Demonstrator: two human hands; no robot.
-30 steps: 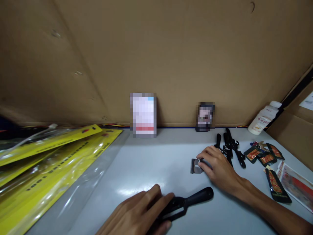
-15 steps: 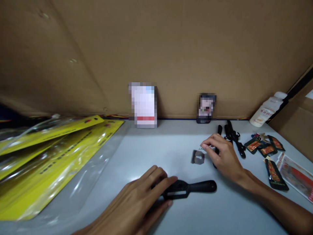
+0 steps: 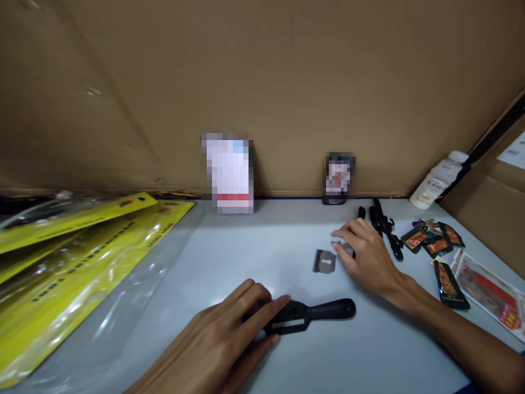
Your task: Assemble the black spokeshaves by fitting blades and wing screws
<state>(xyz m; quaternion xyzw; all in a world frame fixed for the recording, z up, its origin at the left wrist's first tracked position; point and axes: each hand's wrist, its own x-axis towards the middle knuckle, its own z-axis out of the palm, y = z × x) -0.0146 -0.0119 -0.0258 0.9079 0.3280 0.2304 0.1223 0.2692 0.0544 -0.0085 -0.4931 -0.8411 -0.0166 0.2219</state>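
My left hand (image 3: 223,334) grips the head of a black slotted tool with a handle (image 3: 303,317) flat on the table. The handle points right, and the fingers cover its left end. Beyond it lies a small grey metal plate (image 3: 325,261) with a keyhole-shaped slot. To the right of that plate, my right hand (image 3: 369,251) is low over the table with thumb and forefinger apart. A small greyish piece (image 3: 343,245) shows between those fingers; what it is cannot be made out. More black handled tools (image 3: 385,227) lie behind the right hand.
Yellow printed cards in clear plastic (image 3: 98,262) cover the left side. Two blurred upright items, a pale one (image 3: 232,175) and a dark one (image 3: 338,178), lean against the cardboard wall (image 3: 262,82). A bottle (image 3: 438,180), keys (image 3: 426,224) and small packets (image 3: 449,284) are at right.
The view has shifted slightly right. My right thumb and forefinger have parted from a near pinch around a small shiny bit. My left hand keeps its hold on the black tool.
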